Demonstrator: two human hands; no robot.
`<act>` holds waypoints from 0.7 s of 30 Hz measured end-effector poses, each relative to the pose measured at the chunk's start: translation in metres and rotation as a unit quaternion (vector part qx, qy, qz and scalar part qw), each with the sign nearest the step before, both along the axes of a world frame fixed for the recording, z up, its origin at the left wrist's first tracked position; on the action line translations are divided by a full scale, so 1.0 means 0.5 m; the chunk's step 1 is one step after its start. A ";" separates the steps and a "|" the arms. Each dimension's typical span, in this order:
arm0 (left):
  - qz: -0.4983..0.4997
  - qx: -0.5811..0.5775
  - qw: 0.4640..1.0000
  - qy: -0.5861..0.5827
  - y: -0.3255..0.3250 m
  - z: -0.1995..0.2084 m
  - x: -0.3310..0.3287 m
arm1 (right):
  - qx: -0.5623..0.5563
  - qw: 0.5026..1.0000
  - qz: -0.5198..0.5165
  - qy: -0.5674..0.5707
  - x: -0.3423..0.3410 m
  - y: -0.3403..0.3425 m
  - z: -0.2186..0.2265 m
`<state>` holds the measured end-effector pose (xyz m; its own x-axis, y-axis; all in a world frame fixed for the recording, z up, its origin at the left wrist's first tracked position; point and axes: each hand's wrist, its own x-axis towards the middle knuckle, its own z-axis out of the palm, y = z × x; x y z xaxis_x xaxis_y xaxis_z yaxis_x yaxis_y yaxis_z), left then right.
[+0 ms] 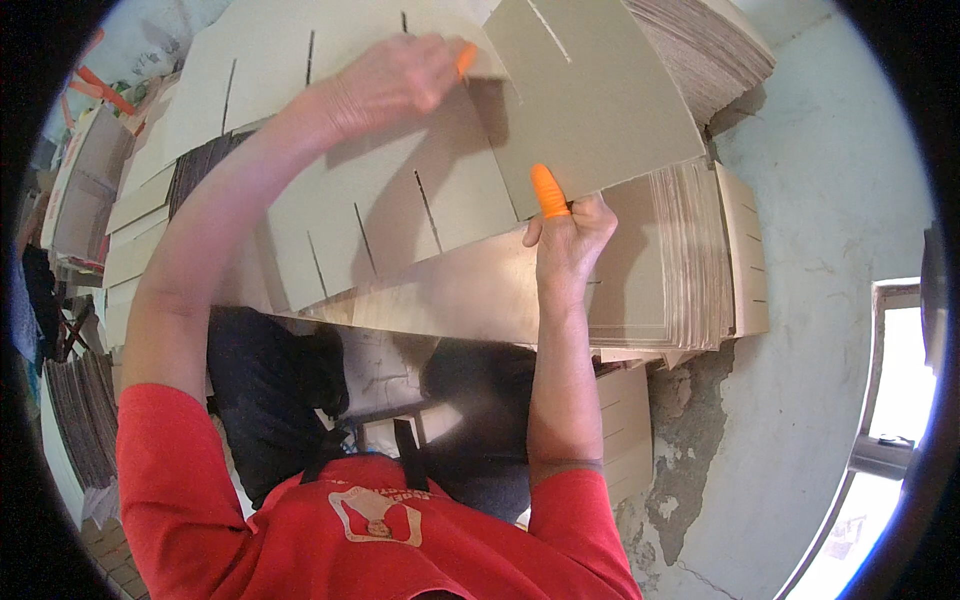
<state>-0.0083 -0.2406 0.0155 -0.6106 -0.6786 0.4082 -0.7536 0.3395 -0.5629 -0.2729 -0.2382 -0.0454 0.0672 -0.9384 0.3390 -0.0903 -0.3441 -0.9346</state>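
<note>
My right hand (572, 232) grips the near edge of a grey-beige cardboard sheet (600, 110), its thumb in an orange rubber finger cover (547, 190) lying on top. The fingers go under the sheet and are partly hidden. Above a wide slotted cardboard sheet (400, 190) to the left, my left hand (410, 75) is closed, knuckles up, with another orange cover (466, 58) on a digit. Whatever its fingers pinch, if anything, cannot be made out. Dark narrow slits run in from the long edges of the wide sheet. The two sheets meet or overlap between my hands.
A thick stack of cardboard (690, 260) stands right of my right hand, with another stack (700, 50) behind it. The wooden tabletop (450, 290) shows near me. More cardboard piles (85, 420) lie at left. A peeling wall (820, 200) bounds the right side.
</note>
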 end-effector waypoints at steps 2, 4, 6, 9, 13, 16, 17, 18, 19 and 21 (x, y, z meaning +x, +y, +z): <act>-0.049 -0.033 0.998 -0.005 0.020 0.001 -0.038 | -0.013 0.999 -0.003 0.040 -0.001 -0.009 -0.005; -0.034 0.006 0.999 -0.014 0.032 0.000 -0.060 | -0.018 0.999 -0.002 0.042 -0.011 -0.010 0.002; -0.016 0.029 0.999 -0.015 0.043 0.007 -0.061 | -0.012 1.000 0.012 0.004 -0.013 0.008 0.057; -0.007 0.055 0.998 -0.024 0.069 -0.001 -0.089 | -0.115 0.988 -0.037 0.095 -0.027 0.017 0.099; -0.038 0.046 0.998 0.033 0.148 -0.055 -0.182 | -0.054 0.998 -0.037 0.000 -0.013 0.017 0.064; -0.051 0.108 0.982 0.148 0.177 -0.081 -0.218 | -0.017 0.999 -0.033 -0.015 -0.010 0.009 0.044; -0.070 0.103 0.968 0.219 0.167 -0.080 -0.210 | -0.007 0.999 -0.031 -0.012 -0.016 0.006 0.037; -0.087 0.099 0.949 0.287 0.155 -0.075 -0.198 | 0.004 1.000 -0.028 -0.010 -0.018 0.005 0.036; -0.048 0.095 0.944 0.313 0.133 -0.064 -0.171 | 0.011 0.999 -0.030 -0.006 -0.021 0.007 0.040; 0.009 -0.030 0.953 0.302 0.049 -0.033 -0.087 | 0.026 0.999 -0.025 -0.001 -0.014 0.020 0.059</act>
<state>-0.0519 -0.2160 -0.0009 -0.2408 -0.6512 0.7197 -0.9516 0.3044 -0.0430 -0.2797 -0.2283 -0.0161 0.0192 -0.9572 0.2890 -0.1041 -0.2893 -0.9515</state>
